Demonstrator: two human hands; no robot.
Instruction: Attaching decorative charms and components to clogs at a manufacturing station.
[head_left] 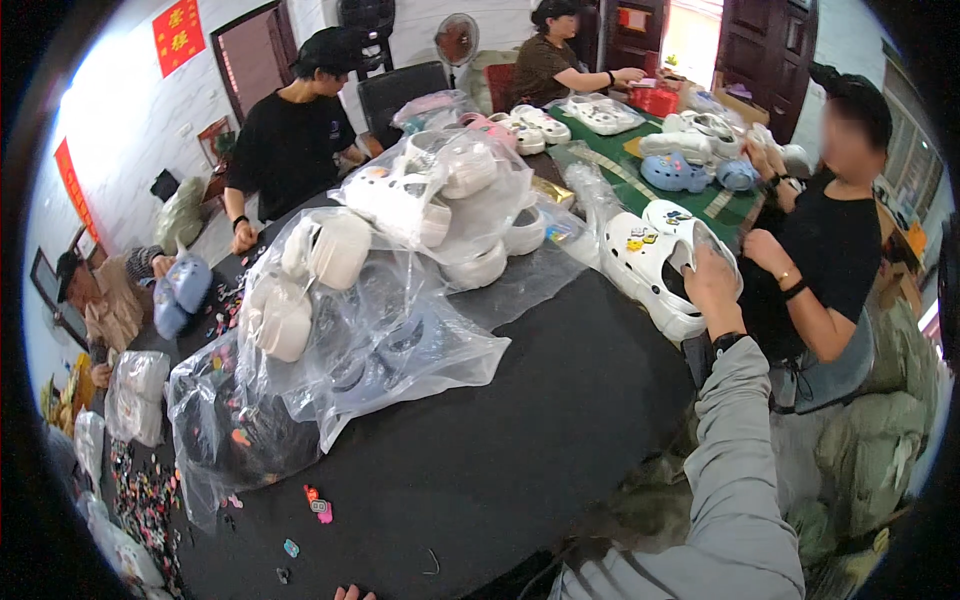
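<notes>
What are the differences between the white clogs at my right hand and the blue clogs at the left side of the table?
Colour: the white clogs are white, the blue clogs pale blue.
Decoration: the white clogs show colourful charms; on the blue clogs I cannot make out any.
Handling: your right hand grips the white clogs; a co-worker's hand holds the blue clogs.
Shared: both are pairs.

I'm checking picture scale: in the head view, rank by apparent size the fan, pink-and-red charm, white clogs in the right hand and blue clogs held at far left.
White clogs
Blue clogs
Fan
Pink-and-red charm
The fan is farther off, so real sizes may differ.
</notes>
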